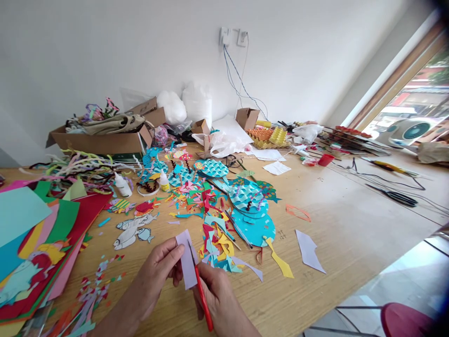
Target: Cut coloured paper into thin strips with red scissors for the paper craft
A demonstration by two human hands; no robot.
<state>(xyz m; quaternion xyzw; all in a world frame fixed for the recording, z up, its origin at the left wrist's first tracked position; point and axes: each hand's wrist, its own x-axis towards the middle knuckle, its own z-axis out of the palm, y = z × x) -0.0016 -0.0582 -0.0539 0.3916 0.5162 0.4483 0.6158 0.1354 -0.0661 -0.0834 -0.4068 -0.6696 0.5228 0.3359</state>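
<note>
Bare left hand [162, 258], bare right hand [220, 291], forearms [123, 300]

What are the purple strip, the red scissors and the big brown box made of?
The purple strip looks like matte paper: thin, flat, crisp-edged. The red scissors seem to have smooth plastic handles, evenly bright; the thin dark blades are probably metal. The big brown box looks like dull cardboard, with bent flaps.
</note>
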